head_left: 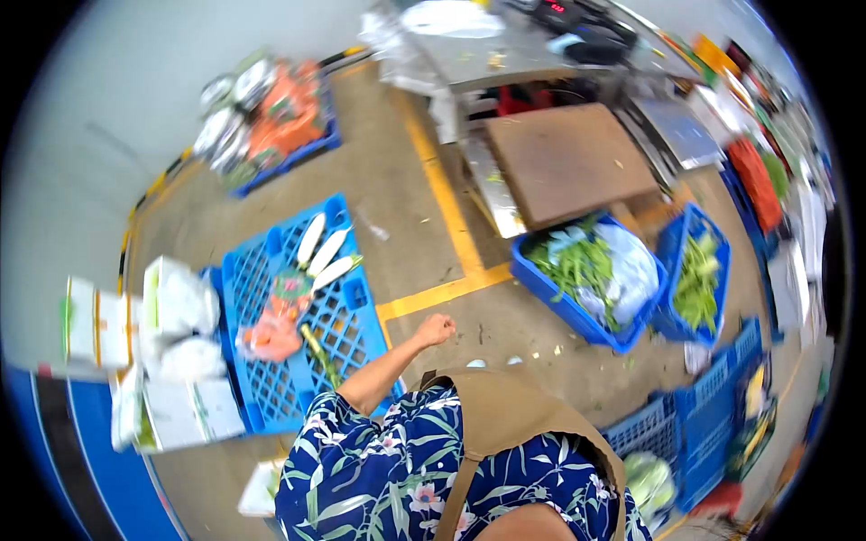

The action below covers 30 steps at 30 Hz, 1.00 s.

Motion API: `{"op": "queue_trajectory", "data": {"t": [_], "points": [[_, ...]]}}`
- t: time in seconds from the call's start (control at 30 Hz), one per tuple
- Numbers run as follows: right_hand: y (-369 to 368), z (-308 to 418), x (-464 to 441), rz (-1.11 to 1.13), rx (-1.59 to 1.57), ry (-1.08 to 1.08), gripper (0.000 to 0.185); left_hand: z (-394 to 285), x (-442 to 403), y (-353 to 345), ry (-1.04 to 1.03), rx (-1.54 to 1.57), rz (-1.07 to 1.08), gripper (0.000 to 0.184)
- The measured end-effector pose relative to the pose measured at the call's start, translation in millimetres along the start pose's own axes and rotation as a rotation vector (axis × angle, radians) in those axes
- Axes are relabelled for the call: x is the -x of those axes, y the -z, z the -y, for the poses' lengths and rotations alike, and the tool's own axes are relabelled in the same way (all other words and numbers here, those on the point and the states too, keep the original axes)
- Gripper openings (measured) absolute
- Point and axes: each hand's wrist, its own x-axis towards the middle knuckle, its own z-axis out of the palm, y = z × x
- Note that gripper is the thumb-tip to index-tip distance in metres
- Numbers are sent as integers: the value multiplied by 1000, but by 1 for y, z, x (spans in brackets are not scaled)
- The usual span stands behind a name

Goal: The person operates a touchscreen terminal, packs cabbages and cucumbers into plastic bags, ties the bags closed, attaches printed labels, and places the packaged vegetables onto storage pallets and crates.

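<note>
Fairly near left hand (pixel 436 330): pallet (pixel 368 332), radishes (pixel 327 253), perhaps carrots (pixel 273 334).

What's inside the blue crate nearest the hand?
Leafy greens and pale plastic show in the crate. They cover its bottom, so anything deeper can't be seen.

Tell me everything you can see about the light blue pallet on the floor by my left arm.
The pallet lies flat on the floor, bright blue, seemingly plastic, with an open lattice deck. Three long white radishes lie toward its far right corner; a bag of orange vegetables rests mid-deck, a long green stalk beside it. White boxes stand close along its left side; whether they touch is unclear. Your left forearm hides part of its near right side.
</note>
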Motion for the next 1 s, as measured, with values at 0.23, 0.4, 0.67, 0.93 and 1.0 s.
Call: {"op": "queue_trajectory", "data": {"t": [0.23, 0.4, 0.67, 0.93, 1.0], "points": [[-94, 187, -48, 168, 331, 157, 13, 71, 4, 17, 283, 398, -197, 23], [-206, 309, -81, 400, 544, 301, 13, 145, -9, 19, 422, 727, -118, 18], [-505, 518, -126, 469, 1201, 978, 28, 207, -30, 86, 1049, 1411, -602, 23], [-749, 732, -31, 585, 877, 1377, 26, 275, -153, 261, 929, 1511, -655, 20], [-782, 770, -36, 484, 899, 1344, 24, 303, -189, 313, 914, 1501, -652, 19]]}}
